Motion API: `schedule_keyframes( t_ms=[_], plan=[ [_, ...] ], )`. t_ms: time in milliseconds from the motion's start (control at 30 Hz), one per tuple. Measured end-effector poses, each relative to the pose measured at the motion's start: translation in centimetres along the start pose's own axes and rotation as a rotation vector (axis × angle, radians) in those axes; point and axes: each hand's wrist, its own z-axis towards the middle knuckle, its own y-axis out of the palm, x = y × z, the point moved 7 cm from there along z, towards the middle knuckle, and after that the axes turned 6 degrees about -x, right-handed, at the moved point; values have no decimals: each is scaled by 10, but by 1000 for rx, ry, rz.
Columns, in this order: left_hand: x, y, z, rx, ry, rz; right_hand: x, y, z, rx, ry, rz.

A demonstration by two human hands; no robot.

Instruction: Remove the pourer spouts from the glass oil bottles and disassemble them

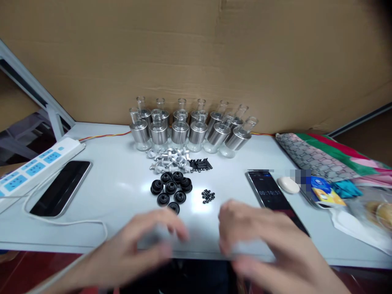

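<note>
My left hand [137, 249] and my right hand [260, 245] hover over the near edge of the white table [122, 179], both smeared by motion. Their fingers look loosely curled and nothing shows in them. Just beyond the left hand lies a cluster of black round caps [170, 188]. A small heap of tiny black rings [208, 196] sits ahead of the right hand. Farther back are white plastic parts [170, 159], black screws [200, 164], and two rows of glass bottles with silver collars [190, 128].
A dark phone [61, 188] and a white power strip [36, 163] with its cable lie at the left. Another phone showing a timer [269, 192], a white oval object [288, 185], packets and folded cloth [324, 157] fill the right. A cardboard wall stands behind.
</note>
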Motion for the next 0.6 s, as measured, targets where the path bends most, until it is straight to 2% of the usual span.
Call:
schedule_keyframes(
  t_ms=[67, 100, 133, 233, 300, 400, 467, 600],
  plan=[
    [-6, -32, 12, 429, -6, 36, 12, -15, 17, 156, 12, -149],
    [-8, -40, 17, 544, 25, 104, 18, -19, 26, 191, -7, -214],
    [-9, -45, 24, 594, 73, 186, 24, -20, 35, 201, -32, -253],
    [-29, -47, 50, 431, 34, 370, 52, -19, 56, 173, -25, -352],
    [-40, -50, 58, 348, 27, 472, 69, -18, 65, 167, -40, -467],
    [-46, -60, 55, 410, 69, 539, 87, -19, 71, 208, -58, -505],
    [-49, -61, 51, 404, 88, 555, 92, -20, 73, 247, -68, -470],
    [-54, -57, 51, 278, 83, 620, 85, -14, 71, 273, -167, -526]
  ],
)
